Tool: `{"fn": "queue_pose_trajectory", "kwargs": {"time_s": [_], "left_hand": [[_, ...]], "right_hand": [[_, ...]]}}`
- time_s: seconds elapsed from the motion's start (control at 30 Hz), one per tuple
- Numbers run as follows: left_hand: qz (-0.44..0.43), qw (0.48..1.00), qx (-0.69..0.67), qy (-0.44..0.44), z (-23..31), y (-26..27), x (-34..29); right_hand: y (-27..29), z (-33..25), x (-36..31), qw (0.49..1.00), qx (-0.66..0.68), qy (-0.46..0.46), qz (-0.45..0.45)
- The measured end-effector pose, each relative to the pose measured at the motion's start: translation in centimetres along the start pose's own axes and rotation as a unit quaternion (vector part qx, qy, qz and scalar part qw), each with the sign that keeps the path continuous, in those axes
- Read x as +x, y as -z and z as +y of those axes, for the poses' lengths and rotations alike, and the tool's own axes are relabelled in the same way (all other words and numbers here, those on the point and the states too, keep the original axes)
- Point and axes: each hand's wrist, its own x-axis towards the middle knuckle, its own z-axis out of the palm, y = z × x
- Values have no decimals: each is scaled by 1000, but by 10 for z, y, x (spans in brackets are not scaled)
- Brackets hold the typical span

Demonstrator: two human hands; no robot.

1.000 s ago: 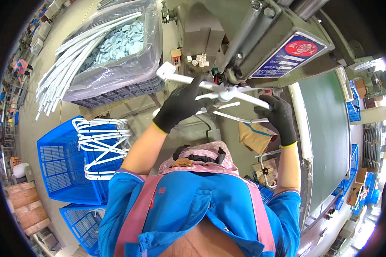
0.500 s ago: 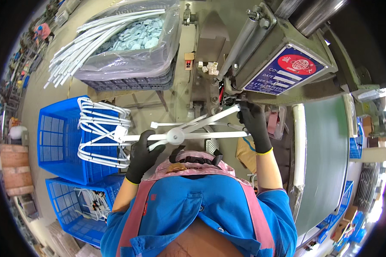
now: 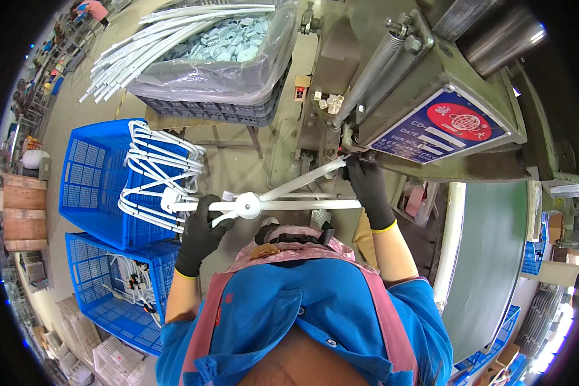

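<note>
A white tube frame [image 3: 302, 205] lies across in front of my body, its tubes crossing at a round white disc joint [image 3: 248, 206]. On the left, my gloved left hand [image 3: 202, 230] is closed around the tubes beside that joint. My gloved right hand [image 3: 369, 190] is at the far right ends of the frame, gripping near the raised tube's tip; its fingertips are partly hidden under the machine. This raised tube [image 3: 312, 178] slants up toward the press machine [image 3: 444, 109]. Left of my left hand, several bent white tube frames [image 3: 164, 164] rest on a blue crate [image 3: 96, 183].
A second blue crate [image 3: 119, 325] holds more tube parts. At the back, a plastic-lined bin [image 3: 206, 87] carries long white tubes [image 3: 132, 51] and grey-white plastic pieces [image 3: 238, 38]. Small white blocks [image 3: 329, 101] lie by the machine. A green-topped surface [image 3: 489, 251] stands at the right.
The view has shifted, so the bin and machine appear moved right. Both hands and the held tube frame have come slightly left, and its raised end stays near the machine.
</note>
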Motion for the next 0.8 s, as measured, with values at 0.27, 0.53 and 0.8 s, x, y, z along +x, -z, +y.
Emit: {"fn": "queue_pose_trajectory", "kwargs": {"time_s": [0.27, 0.53, 0.8], "left_hand": [[-49, 992, 111, -28, 15, 32, 20], [-140, 983, 113, -29, -22, 19, 42], [-143, 928, 259, -228, -13, 96, 105]], "right_hand": [[-14, 16, 0, 998, 25, -60, 6], [-22, 29, -12, 994, 48, -98, -24], [-28, 16, -19, 968, 186, -166, 42]]}}
